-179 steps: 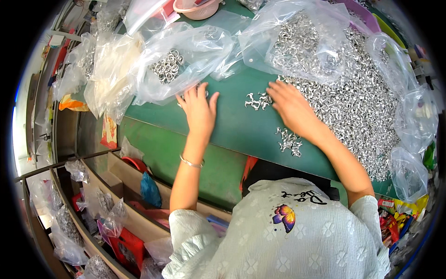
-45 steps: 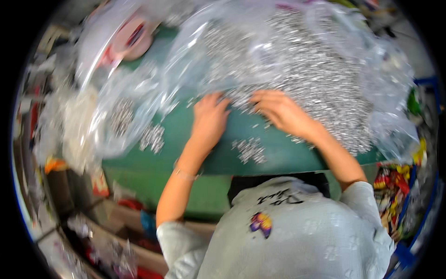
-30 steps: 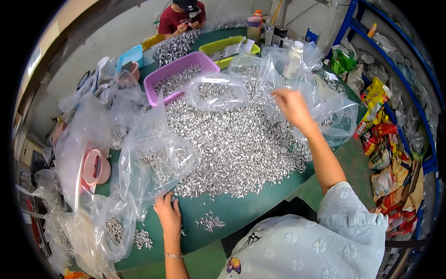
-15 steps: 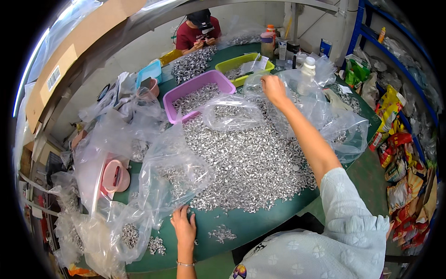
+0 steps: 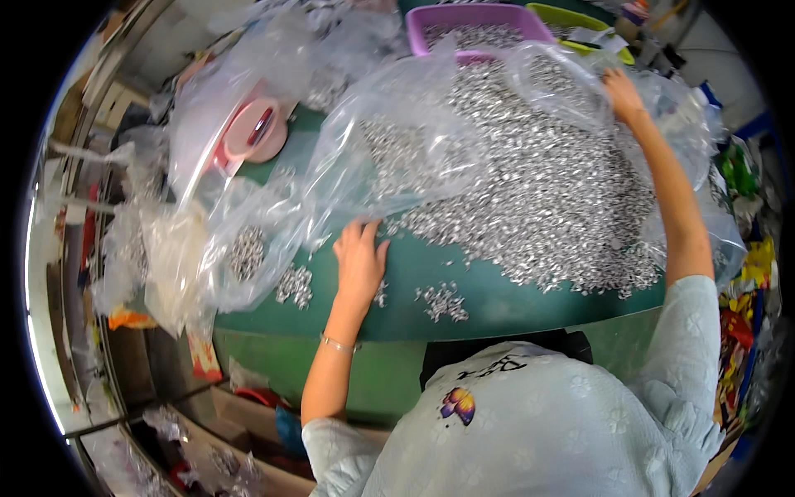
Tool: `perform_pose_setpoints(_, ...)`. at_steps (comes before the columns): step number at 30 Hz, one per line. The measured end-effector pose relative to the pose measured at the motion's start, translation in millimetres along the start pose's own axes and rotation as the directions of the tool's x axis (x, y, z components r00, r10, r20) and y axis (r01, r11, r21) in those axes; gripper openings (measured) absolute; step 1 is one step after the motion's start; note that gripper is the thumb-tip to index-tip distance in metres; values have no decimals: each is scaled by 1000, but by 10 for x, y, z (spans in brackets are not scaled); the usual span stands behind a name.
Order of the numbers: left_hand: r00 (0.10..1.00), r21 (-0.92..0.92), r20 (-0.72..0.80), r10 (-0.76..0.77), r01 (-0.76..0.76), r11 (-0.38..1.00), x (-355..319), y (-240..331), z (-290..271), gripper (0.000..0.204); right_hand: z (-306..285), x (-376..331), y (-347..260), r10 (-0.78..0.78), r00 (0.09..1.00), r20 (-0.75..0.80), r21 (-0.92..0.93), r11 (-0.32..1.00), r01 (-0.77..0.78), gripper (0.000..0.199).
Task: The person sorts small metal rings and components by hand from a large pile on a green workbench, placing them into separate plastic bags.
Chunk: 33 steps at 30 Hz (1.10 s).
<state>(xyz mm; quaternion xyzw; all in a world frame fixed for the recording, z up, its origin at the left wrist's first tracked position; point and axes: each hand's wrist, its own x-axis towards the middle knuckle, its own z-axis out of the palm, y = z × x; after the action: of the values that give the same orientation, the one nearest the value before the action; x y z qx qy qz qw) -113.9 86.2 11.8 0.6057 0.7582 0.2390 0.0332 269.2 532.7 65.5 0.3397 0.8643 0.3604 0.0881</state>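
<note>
My left hand [image 5: 362,258] rests on the green table with its fingers apart, at the near edge of a clear plastic bag [image 5: 331,157]. A large heap of small silvery metal pieces [image 5: 538,174] covers the middle of the table. Beyond its far right part, my right hand [image 5: 623,93] is closed beside another clear plastic bag [image 5: 556,116]. What those fingers hold, if anything, cannot be made out. Small loose piles of the same pieces, one [image 5: 294,286] left and one [image 5: 442,302] right of my left hand, lie near the front edge.
A purple tub [image 5: 537,23] and a green tub [image 5: 560,15] stand at the back. At the left are a pink container [image 5: 267,142] and more plastic bags [image 5: 175,265], some holding metal pieces. Open boxes [image 5: 265,431] sit below the table. Coloured packages [image 5: 745,315] fill the right side.
The view has tilted down, so the person across the table is out of sight and the floor boxes show. My left hand stays by the bag edge; my right hand remains stretched toward the far bags.
</note>
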Motion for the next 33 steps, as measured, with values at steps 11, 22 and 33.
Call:
perform_pose_setpoints(11, 994, -36, -15, -111, 111, 993, -36, -120, -15, 46, -1780, -458, -1083, 728, 508, -461, 869, 486, 92, 20)
perform_pose_setpoints(22, 989, -352, -143, -44, -9, 936, 11, -269, 98, 35, -2431, -334, -3435, -118, 911, -395, 826, 390, 408, 45)
perform_pose_setpoints(33, 992, -287, -6, -125, 118, 951, -121, -287, -44, 42, -2293, -386, -3158, -270, 855, -443, 790, 333, 514, 27)
